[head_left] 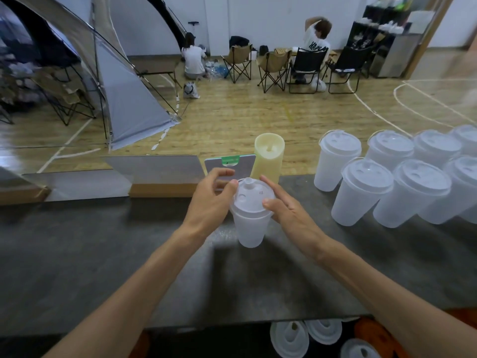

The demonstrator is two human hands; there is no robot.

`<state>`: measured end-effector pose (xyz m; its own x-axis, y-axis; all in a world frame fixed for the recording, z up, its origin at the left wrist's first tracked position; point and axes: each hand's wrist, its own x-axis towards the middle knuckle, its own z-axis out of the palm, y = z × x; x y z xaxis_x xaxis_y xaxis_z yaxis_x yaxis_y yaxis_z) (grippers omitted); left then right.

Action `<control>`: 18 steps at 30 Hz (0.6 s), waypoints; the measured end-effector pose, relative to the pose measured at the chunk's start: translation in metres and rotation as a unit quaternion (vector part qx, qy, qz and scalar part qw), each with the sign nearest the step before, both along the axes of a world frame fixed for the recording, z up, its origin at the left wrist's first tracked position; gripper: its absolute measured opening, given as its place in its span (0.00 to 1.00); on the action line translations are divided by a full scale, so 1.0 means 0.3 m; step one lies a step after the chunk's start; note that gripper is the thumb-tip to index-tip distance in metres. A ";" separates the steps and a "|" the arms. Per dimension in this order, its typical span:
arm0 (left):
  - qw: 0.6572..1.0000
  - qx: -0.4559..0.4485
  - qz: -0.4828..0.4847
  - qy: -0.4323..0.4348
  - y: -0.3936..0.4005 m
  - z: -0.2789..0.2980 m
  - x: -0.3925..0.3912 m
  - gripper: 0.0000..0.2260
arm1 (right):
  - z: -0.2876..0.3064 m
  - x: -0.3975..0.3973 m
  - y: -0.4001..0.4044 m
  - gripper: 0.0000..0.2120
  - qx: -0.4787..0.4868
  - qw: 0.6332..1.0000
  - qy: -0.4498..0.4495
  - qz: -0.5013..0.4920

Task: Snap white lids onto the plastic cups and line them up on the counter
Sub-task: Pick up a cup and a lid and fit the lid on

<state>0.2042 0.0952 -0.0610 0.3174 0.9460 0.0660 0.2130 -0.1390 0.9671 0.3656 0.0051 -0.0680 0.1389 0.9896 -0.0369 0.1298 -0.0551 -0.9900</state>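
Where the grey, matte counter (103,254) runs toward its far edge, we see a frosted, tapered plastic cup (249,229) standing near the middle, a white domed lid (254,198) seated on its rim. Our left hand (210,200) curls round the lid's left side, thumb tip on top; our right hand (286,206) lies against the right side with fingers nearly straight, thumb pressing the lid's top. Just behind stands a pale yellow cylindrical sleeve (267,157) beside a flat grey card with a green strip (229,165). Toward the right end, lidded cups (387,177) stand touching in two rows. Below the near edge lie loose lids (307,337).
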 end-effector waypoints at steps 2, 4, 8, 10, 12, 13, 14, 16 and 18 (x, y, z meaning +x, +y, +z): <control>0.998 0.052 -0.028 0.032 0.001 0.022 -0.005 0.10 | 0.000 -0.001 0.002 0.24 -0.002 1.000 -0.001 0.003; 0.997 0.062 -0.035 0.035 -0.003 0.025 0.003 0.10 | -0.003 -0.001 0.002 0.23 -0.002 1.000 -0.002 0.002; 0.996 0.088 -0.015 0.022 -0.029 0.017 0.019 0.11 | -0.007 -0.003 0.004 0.23 -0.004 1.000 -0.004 -0.001; 0.988 0.149 -0.013 0.049 -0.040 0.016 0.012 0.13 | -0.005 -0.004 0.002 0.23 -0.001 1.000 -0.004 -0.001; 0.972 0.218 -0.020 0.084 -0.040 0.016 0.002 0.13 | -0.005 -0.003 0.001 0.23 -0.002 1.000 -0.002 0.000; 0.959 0.259 -0.029 0.111 -0.036 0.016 -0.004 0.13 | -0.006 -0.004 0.001 0.22 -0.002 1.000 -0.001 0.002; 0.943 0.297 -0.042 0.142 -0.032 0.018 -0.009 0.14 | -0.007 -0.006 0.002 0.21 0.000 1.000 -0.001 0.004; 0.916 0.342 -0.074 0.193 -0.019 0.031 -0.018 0.15 | -0.010 -0.006 0.006 0.20 0.003 1.000 0.001 0.005; 0.894 0.365 -0.100 0.239 -0.004 0.043 -0.033 0.14 | -0.009 -0.010 0.008 0.19 0.002 1.000 -0.002 0.006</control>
